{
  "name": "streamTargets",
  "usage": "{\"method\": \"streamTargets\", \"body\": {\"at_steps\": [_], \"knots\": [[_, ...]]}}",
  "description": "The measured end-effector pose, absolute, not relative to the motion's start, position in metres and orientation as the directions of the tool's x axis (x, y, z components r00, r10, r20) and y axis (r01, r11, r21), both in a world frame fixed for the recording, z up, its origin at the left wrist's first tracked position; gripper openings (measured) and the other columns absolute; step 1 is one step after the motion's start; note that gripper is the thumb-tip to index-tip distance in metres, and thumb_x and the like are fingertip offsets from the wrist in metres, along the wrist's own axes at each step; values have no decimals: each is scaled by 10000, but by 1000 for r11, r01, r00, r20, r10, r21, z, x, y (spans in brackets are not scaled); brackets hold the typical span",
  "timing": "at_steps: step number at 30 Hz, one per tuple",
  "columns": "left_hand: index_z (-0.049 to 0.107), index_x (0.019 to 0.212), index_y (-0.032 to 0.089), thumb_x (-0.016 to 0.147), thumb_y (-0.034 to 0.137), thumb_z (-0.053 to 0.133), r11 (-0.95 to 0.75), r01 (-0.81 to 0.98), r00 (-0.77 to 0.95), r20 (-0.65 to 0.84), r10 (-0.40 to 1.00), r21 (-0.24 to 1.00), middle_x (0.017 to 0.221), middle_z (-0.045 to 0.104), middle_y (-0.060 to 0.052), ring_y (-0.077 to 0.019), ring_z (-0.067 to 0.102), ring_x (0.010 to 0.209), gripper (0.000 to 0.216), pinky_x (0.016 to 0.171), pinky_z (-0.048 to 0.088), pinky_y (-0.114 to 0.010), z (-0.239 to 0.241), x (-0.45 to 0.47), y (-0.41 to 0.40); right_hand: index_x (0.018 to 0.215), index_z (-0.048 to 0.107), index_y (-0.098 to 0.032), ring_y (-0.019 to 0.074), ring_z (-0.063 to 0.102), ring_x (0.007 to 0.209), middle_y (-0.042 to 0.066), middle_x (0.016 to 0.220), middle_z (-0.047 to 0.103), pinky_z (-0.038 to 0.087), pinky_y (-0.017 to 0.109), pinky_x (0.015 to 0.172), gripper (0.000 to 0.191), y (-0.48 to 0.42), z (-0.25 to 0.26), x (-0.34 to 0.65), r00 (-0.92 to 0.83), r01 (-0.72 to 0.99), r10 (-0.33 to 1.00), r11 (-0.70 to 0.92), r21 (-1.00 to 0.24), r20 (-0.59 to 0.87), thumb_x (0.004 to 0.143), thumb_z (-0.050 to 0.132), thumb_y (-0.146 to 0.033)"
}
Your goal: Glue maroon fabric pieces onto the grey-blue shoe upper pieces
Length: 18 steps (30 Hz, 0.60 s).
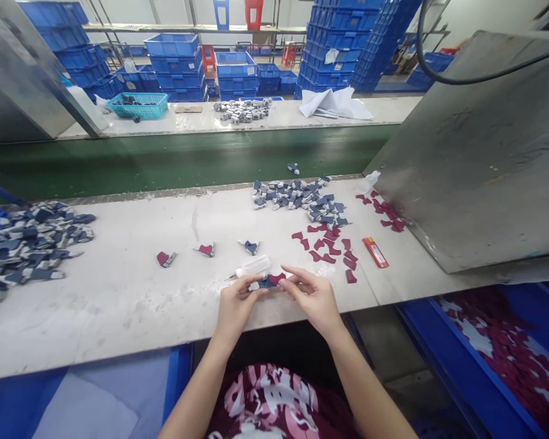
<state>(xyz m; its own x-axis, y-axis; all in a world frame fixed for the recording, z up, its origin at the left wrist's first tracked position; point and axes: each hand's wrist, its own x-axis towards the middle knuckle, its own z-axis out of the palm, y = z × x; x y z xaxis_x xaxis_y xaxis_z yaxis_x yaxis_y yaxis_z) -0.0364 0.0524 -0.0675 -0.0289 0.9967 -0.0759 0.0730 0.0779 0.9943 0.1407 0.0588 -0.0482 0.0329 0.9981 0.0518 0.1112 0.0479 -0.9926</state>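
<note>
My left hand [235,303] and my right hand [312,295] meet at the near edge of the white worktable [119,292]. Together they pinch one small part [268,281], dark blue with a dark red piece at its right end. Fingers of both hands are closed on it. A small clear squeeze bottle [252,266] lies on its side just beyond the hands. Loose dark red pieces [329,249] lie to the right of the hands. Three joined blue-and-red parts [205,249] lie apart to the left.
A heap of blue-grey parts [297,198] sits at the table's far edge, a bigger heap [25,247] at far left. A red lighter-like object [375,252] lies right. A grey metal hood [480,158] stands right; a green conveyor belt [174,161] runs behind; a blue bin [507,350] holds red pieces.
</note>
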Motion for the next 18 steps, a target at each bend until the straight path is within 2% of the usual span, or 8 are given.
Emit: {"method": "streamTargets", "body": {"at_steps": [2, 5, 10, 14, 18], "knots": [[765, 982, 187, 758, 288, 754, 89, 65, -34, -87, 996, 994, 964, 812, -62, -254, 785, 867, 246, 771, 650, -326, -65, -34, 48, 912, 754, -183, 199, 733, 623, 37, 680, 749, 591, 274, 526, 356, 49, -46, 136, 45, 71, 999, -21, -997, -18, 757, 783, -502], [781, 961, 180, 748, 253, 760, 107, 46, -34, -105, 994, 993, 930, 818, -59, -260, 789, 850, 226, 783, 653, -331, -61, -31, 44, 816, 736, -183, 207, 741, 627, 54, 709, 764, 606, 283, 545, 329, 45, -45, 133, 49, 59, 998, -34, -998, -32, 741, 794, -498], [790, 987, 160, 721, 246, 798, 163, -39, -22, -164, 986, 986, 891, 820, -68, -278, 793, 824, 280, 807, 661, -360, -55, -29, 40, 785, 749, -189, 193, 728, 597, 45, 708, 764, 599, 274, 543, 258, 43, -44, 133, 75, 118, 996, 38, -992, 47, 774, 770, -446], [792, 990, 141, 663, 281, 863, 199, -109, -9, -202, 979, 974, 907, 818, -86, -293, 793, 824, 363, 806, 669, -374, -53, -26, 38, 790, 767, -193, 147, 662, 521, 33, 702, 760, 544, 240, 487, 223, 38, -46, 132, 130, 214, 986, 79, -974, 109, 799, 754, -416], [802, 939, 133, 641, 321, 888, 196, -153, -42, -205, 978, 969, 931, 815, -99, -300, 787, 885, 363, 846, 661, -375, -50, -20, 37, 816, 779, -208, 147, 676, 582, 34, 758, 775, 546, 237, 520, 156, 33, -49, 131, 144, 306, 962, 179, -935, 231, 841, 736, -355]]}}
